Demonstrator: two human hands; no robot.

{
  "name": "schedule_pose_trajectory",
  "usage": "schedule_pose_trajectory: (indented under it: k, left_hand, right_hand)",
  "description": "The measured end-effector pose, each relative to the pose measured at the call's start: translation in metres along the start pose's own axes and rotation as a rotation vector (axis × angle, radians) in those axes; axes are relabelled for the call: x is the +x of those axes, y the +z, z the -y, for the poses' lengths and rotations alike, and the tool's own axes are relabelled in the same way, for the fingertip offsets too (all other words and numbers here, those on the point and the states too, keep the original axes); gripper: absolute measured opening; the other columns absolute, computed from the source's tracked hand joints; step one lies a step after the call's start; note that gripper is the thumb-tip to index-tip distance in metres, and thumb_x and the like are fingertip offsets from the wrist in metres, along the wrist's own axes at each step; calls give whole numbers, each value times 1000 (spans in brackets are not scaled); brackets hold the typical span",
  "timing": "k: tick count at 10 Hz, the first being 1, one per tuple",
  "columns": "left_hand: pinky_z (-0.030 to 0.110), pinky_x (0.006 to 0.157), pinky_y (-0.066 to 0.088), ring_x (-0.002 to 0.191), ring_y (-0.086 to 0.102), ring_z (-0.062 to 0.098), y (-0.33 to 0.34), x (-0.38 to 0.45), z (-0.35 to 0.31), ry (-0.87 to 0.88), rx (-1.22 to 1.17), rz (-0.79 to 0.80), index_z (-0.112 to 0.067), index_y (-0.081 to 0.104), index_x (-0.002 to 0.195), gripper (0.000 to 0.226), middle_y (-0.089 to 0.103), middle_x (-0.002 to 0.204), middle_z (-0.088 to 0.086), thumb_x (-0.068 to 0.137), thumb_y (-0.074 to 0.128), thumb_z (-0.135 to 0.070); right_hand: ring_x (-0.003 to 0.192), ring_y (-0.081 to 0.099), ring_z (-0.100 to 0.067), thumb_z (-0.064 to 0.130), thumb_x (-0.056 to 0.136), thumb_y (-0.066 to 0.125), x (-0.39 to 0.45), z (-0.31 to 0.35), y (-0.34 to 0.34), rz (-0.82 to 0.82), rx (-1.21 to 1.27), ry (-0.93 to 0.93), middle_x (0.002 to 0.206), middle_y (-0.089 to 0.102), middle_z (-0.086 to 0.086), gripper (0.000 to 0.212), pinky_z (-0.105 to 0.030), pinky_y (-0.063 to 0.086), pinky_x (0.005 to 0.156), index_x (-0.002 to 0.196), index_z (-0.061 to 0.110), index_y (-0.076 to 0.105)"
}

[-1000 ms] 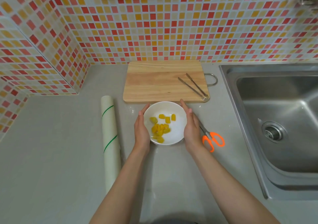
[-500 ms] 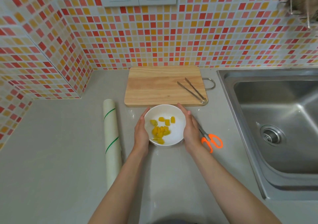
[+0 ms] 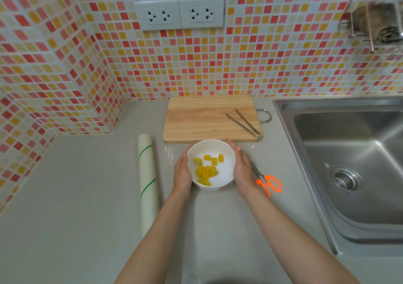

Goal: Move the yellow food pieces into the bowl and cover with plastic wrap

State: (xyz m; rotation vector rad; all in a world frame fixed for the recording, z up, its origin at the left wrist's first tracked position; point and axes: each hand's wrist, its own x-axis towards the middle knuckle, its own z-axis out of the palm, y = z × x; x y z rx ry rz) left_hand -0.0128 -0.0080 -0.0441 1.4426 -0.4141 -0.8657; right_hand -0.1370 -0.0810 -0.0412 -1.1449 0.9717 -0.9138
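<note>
Now, left to right: left hand [image 3: 182, 172] cups the white bowl [image 3: 226, 168] at nine o'clock, yellow pieces [image 3: 206, 169] inside; right hand [image 3: 242, 170] cups three o'clock. Plastic wrap seems stretched across; press palms downward evenly, sealing the film under the rim.

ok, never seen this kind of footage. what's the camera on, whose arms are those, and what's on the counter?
There is no robot here. A person wears one wide-angle camera on the head, looking forward and down, so the two bare arms coming in from the bottom are their own.

The left hand and right hand cup the sides of a white bowl that sits on the grey counter. Yellow food pieces lie inside it. Glints at the rim suggest plastic film over it, but I cannot be sure.

Beyond the bowl is a wooden cutting board with metal tongs on it. A roll of wrap lies to the left, orange-handled scissors to the right, then a steel sink.
</note>
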Motion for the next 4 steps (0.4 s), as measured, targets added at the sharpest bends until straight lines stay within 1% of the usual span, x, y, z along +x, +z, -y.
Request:
schedule_pose_trajectory:
  k: [1,2,3,4]
  left_hand:
    - [22,84,49,108,59,16,0,-1,0,18,-14,-3,-30,62,113,35,64,118,2,101,30,-20]
    - [23,83,48,111,59,18,-2,1,-1,17,4,6,-29,61,116,34,64,121,4,100,32,-21]
    - [31,97,46,120,55,20,-11,5,1,-6,56,82,-24,55,129,36,58,132,5,100,35,-24]
    - [42,113,32,131,46,20,-17,14,-11,7,161,101,-24,43,139,41,49,143,4,99,36,-30]
  right_hand:
    - [117,56,-12,41,98,29,-1,1,-1,1,12,8,126,61,6,37,-34,45,102,105,45,65]
    - [115,56,-12,46,97,28,1,5,-1,26,33,72,128,60,6,38,-37,43,104,102,47,66]
    - [123,52,-14,53,95,22,4,7,-4,103,84,141,133,55,9,39,-42,36,110,108,51,59]
    - [131,43,-17,53,95,22,14,18,-5,57,53,89,144,45,2,43,-41,29,114,128,43,47]
